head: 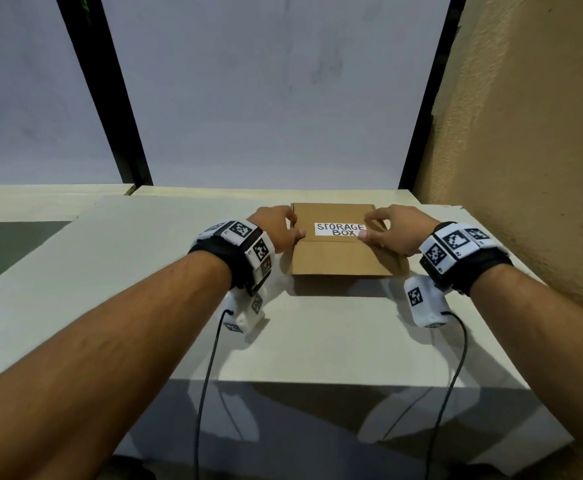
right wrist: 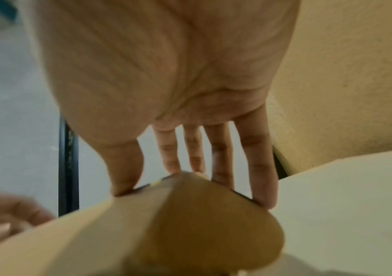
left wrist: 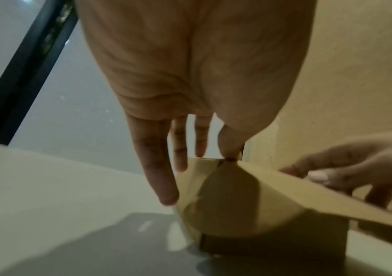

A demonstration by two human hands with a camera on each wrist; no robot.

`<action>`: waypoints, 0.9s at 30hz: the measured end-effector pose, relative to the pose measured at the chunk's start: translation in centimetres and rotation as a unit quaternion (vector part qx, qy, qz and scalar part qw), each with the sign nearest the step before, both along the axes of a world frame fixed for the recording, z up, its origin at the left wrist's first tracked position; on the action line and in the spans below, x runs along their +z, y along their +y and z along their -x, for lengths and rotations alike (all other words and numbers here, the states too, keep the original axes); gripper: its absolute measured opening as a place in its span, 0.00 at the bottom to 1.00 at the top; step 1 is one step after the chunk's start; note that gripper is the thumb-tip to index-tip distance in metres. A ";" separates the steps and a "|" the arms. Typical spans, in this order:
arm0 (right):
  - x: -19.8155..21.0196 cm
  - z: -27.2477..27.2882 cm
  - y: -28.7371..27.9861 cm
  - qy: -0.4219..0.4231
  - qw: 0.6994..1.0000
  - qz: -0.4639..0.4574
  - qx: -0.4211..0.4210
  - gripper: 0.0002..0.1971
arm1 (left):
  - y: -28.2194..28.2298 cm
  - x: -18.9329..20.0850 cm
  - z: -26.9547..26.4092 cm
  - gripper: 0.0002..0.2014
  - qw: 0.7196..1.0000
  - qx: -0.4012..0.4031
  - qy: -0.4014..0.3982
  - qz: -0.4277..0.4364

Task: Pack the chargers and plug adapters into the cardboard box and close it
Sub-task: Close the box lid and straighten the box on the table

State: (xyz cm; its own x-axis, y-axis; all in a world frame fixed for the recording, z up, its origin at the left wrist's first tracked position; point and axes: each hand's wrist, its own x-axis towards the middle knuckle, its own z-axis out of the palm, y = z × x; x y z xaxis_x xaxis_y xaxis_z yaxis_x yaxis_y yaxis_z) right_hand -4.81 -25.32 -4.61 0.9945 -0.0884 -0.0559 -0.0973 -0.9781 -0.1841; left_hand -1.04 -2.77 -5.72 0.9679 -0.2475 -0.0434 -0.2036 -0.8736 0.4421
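**Q:** What does the figure show, taken from the largest element down?

**A:** A pale tabletop (head: 317, 341) carries a cardboard box (head: 335, 261) at its far middle, near a textured wall on the right. The lid (head: 331, 216) bears a white label (head: 340, 229) reading "STORAGE BOX". No chargers or plug adapters are visible outside the box; whether they lie inside cannot be told.

**Q:** And the hands?

**A:** The left hand (head: 276, 225) sits at the box's left edge, thumb on the lid and fingers (left wrist: 164, 183) running straight down the side wall. The right hand (head: 392, 228) mirrors it at the right edge, thumb on the lid beside the label, fingers (right wrist: 263, 177) extended down the side. Neither is clenched; both press rather than grasp.

**Q:** Which step is in hand?

**A:** Judged from this layout, the closing step. In the wrist views the front flap (left wrist: 332, 194) appears still raised and the rounded side flaps exposed.

**Q:** What does the next move call for?

**A:** Probably tucking the side flaps inward and pressing the front flap home, with even pressure from both sides so the box does not skid.
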 end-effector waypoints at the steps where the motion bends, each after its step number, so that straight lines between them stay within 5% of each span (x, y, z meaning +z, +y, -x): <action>1: 0.1 0.3 -0.3 0.005 0.999 -0.029 -0.023 0.30 | 0.1 -0.1 0.5 0.24 0.998 0.027 0.031 0.039; 6: 0.4 1.5 -1.5 0.033 0.983 -0.140 -0.114 0.25 | 0.3 0.1 1.9 0.19 0.981 0.053 0.135 0.128; 12: 0.1 2.4 -1.1 0.033 0.973 -0.192 -0.123 0.27 | 0.7 -0.1 1.9 0.23 0.987 0.048 0.116 0.103; 23: -0.3 2.5 -0.4 0.035 0.987 -0.129 -0.089 0.30 | 0.7 -0.5 2.0 0.13 0.980 0.057 0.107 0.158; 27: -0.4 2.6 -0.6 0.042 0.988 -0.118 -0.093 0.33 | 0.6 -0.6 1.8 0.18 0.988 0.047 0.085 0.120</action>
